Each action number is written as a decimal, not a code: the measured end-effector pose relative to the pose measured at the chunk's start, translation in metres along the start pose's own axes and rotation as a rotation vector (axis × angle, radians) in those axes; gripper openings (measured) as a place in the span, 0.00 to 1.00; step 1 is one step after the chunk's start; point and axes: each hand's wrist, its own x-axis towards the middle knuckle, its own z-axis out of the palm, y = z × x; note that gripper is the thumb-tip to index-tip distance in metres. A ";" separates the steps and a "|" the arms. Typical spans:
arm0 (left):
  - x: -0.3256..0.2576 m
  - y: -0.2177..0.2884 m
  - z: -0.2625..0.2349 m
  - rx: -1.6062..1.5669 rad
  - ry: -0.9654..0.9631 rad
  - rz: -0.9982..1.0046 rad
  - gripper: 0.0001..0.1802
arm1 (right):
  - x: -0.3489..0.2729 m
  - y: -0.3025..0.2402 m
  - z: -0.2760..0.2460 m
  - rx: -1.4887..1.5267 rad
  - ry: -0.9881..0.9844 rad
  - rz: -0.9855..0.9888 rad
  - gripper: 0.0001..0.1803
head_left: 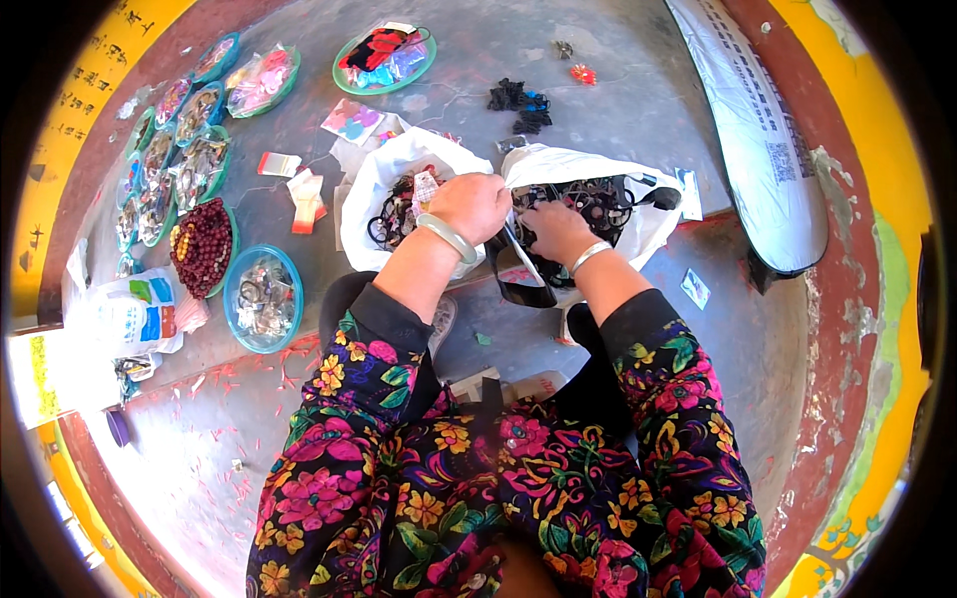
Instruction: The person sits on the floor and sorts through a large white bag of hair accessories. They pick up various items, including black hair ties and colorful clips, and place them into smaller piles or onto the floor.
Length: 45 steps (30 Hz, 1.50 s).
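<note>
Two white sacks stand side by side between my feet. In the left sack lie dark hair ties mixed with small coloured pieces and a pink-and-white card. The right sack holds a heap of black hair ties. My left hand, with a pale bangle, is closed at the inner rims of the sacks; its grip is hidden. My right hand, wearing a silver bangle, reaches over the right sack with fingers curled down at the ties. A black strap hangs below, between both hands.
Teal baskets of packaged accessories stand on the left, including a round one and one with dark red beads. Another basket stands farther off. Black bundles lie ahead. A long silver-covered object is at right.
</note>
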 end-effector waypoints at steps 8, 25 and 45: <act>0.001 -0.007 0.004 0.002 0.086 0.062 0.16 | 0.011 0.033 -0.026 0.158 -0.061 0.152 0.12; 0.003 0.003 0.007 -0.212 0.344 0.250 0.15 | -0.067 0.029 -0.138 1.705 0.004 0.195 0.16; 0.005 0.014 0.000 -1.591 -0.246 -0.166 0.07 | -0.059 0.028 -0.140 1.456 -0.082 0.104 0.15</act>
